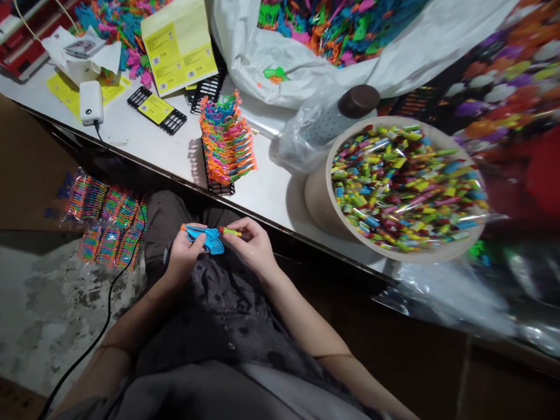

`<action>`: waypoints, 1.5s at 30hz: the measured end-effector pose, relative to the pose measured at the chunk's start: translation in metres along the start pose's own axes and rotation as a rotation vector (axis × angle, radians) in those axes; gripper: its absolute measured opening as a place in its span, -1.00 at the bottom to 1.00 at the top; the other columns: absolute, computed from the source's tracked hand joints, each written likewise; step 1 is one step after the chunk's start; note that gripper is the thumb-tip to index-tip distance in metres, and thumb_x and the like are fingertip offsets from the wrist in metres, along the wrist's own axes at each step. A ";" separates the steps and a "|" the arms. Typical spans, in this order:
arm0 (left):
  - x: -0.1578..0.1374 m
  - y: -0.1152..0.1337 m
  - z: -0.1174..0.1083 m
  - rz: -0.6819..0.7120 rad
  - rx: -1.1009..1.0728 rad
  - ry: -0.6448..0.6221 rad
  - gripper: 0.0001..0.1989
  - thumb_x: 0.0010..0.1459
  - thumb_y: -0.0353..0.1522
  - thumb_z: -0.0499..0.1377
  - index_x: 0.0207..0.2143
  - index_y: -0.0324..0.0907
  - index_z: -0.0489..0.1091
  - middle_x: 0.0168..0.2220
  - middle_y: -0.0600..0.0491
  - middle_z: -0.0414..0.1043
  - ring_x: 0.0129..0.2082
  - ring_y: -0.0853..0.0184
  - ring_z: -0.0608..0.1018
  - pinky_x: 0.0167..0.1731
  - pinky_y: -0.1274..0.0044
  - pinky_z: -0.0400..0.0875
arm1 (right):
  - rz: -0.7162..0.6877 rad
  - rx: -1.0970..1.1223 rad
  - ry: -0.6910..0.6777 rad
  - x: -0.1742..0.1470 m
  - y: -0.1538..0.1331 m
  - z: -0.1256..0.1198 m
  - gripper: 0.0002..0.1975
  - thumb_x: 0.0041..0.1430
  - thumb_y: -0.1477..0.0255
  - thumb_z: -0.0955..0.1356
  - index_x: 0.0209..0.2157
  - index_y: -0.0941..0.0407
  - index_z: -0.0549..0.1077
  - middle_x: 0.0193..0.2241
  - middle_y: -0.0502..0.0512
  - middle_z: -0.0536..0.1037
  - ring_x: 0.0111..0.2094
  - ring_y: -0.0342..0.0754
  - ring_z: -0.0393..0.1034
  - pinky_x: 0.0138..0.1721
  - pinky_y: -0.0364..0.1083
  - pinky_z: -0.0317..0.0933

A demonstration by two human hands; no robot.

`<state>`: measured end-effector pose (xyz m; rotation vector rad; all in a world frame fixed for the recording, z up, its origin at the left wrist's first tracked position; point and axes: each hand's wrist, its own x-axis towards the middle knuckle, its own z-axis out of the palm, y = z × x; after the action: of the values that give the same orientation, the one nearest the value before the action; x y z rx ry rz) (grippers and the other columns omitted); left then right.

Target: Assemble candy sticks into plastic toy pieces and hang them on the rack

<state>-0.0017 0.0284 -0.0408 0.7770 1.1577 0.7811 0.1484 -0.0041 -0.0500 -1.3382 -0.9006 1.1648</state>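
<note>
Nearest, over the lap, the left hand [186,252] has its fingers curled round the left part of a small blue plastic toy [207,238], thumb on top. The toy lies roughly level, its long axis running left to right, the wider netted end hanging down toward the right. The right hand [254,245] pinches a thin wrapped stick [231,232] between thumb and fingertips; the stick also lies left to right, its left tip meeting the toy's right end. On the floor to the left lie clear packets of finished toys [109,224]. Farther off, on the white table [131,137], a black rack [225,143] stands loaded with orange and coloured toys. To the right sits a round tub [321,201] full of wrapped sticks
</note>
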 end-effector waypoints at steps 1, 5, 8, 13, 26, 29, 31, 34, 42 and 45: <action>0.000 0.000 0.000 0.003 0.005 0.000 -0.50 -0.17 -0.12 0.30 -0.25 -0.24 0.28 -0.43 0.09 0.34 -0.52 0.54 0.40 -0.53 0.69 0.37 | -0.012 -0.008 0.005 0.001 0.000 0.000 -0.72 -0.08 0.25 0.45 -0.42 0.12 0.37 -0.42 0.03 0.47 -0.39 -0.14 0.39 -0.33 -0.13 0.31; 0.001 0.001 0.002 0.003 0.011 0.001 -0.49 -0.17 -0.11 0.30 -0.25 -0.24 0.27 -0.44 0.09 0.33 -0.51 0.53 0.41 -0.51 0.69 0.38 | -0.061 -0.017 0.002 0.002 0.004 -0.001 -0.75 -0.05 0.27 0.43 -0.43 0.12 0.35 -0.38 0.05 0.45 -0.33 -0.13 0.39 -0.29 -0.12 0.31; 0.002 0.002 0.004 0.011 0.010 0.007 -0.49 -0.18 -0.11 0.30 -0.26 -0.24 0.26 -0.42 0.08 0.34 -0.50 0.53 0.41 -0.51 0.69 0.37 | -0.097 -0.037 -0.036 0.003 0.008 -0.004 -0.78 -0.01 0.29 0.41 -0.42 0.11 0.35 -0.37 0.05 0.45 -0.32 -0.13 0.38 -0.29 -0.11 0.30; 0.003 0.000 0.003 0.006 0.040 0.030 -0.54 -0.13 -0.14 0.27 -0.25 -0.23 0.25 -0.47 0.12 0.29 -0.54 0.54 0.37 -0.54 0.69 0.33 | -0.229 -0.169 -0.119 0.005 0.007 -0.008 -0.87 0.05 0.37 0.38 -0.40 0.11 0.37 -0.38 0.06 0.45 -0.35 -0.14 0.37 -0.31 -0.12 0.28; 0.012 0.004 -0.007 0.017 0.229 0.082 -0.69 -0.10 -0.22 0.18 -0.33 -0.22 0.27 -0.50 0.14 0.28 -0.54 0.53 0.33 -0.51 0.66 0.23 | -0.338 -0.439 -0.315 0.005 -0.006 -0.004 -0.90 0.14 0.36 0.32 -0.38 0.10 0.34 -0.39 0.10 0.48 -0.36 -0.10 0.39 -0.33 -0.09 0.28; 0.026 0.012 -0.014 0.015 0.199 0.040 -0.67 -0.14 -0.22 0.20 -0.35 -0.22 0.27 -0.53 0.15 0.27 -0.57 0.53 0.31 -0.53 0.67 0.24 | -0.386 -0.606 -0.559 0.027 -0.039 -0.016 -0.84 0.16 0.29 0.32 -0.29 0.10 0.39 -0.36 0.10 0.51 -0.32 -0.07 0.41 -0.27 -0.06 0.28; 0.037 0.017 -0.020 0.013 0.197 0.049 -0.67 -0.12 -0.21 0.20 -0.33 -0.22 0.28 -0.53 0.15 0.27 -0.58 0.54 0.31 -0.54 0.67 0.24 | -0.439 -0.707 -0.598 0.052 -0.071 -0.029 -0.82 0.17 0.29 0.30 -0.25 0.09 0.42 -0.34 0.09 0.52 -0.30 -0.07 0.41 -0.24 -0.06 0.27; 0.055 0.023 -0.032 0.037 0.206 0.099 -0.68 -0.07 -0.23 0.18 -0.27 -0.22 0.30 -0.44 0.10 0.36 -0.51 0.51 0.39 -0.49 0.67 0.28 | -0.510 -0.775 -0.329 0.119 -0.115 -0.053 -0.83 0.20 0.32 0.27 -0.28 0.09 0.43 -0.34 0.07 0.51 -0.29 -0.09 0.40 -0.21 -0.07 0.25; 0.098 0.029 -0.059 0.057 0.195 0.080 -0.58 -0.01 -0.16 0.19 -0.15 -0.23 0.34 -0.12 -0.03 0.40 -0.24 0.43 0.45 -0.31 0.64 0.34 | -0.364 -1.003 0.252 0.397 -0.075 -0.120 -0.66 0.22 0.48 0.16 0.02 0.27 0.23 -0.10 0.22 0.37 -0.07 -0.05 0.29 -0.03 0.05 0.17; 0.113 0.034 -0.066 -0.035 0.000 0.116 -0.49 -0.05 -0.13 0.22 -0.08 -0.19 0.29 -0.17 0.00 0.42 -0.33 0.46 0.45 -0.41 0.67 0.31 | -0.176 -1.175 0.293 0.445 -0.047 -0.130 -0.49 0.12 0.54 0.25 0.12 0.30 0.14 0.08 0.33 0.22 0.11 0.10 0.13 0.07 0.10 0.07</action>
<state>-0.0459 0.1496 -0.0803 0.7173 1.2720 0.8056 0.3814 0.3988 -0.0761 -2.1991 -1.5244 0.1925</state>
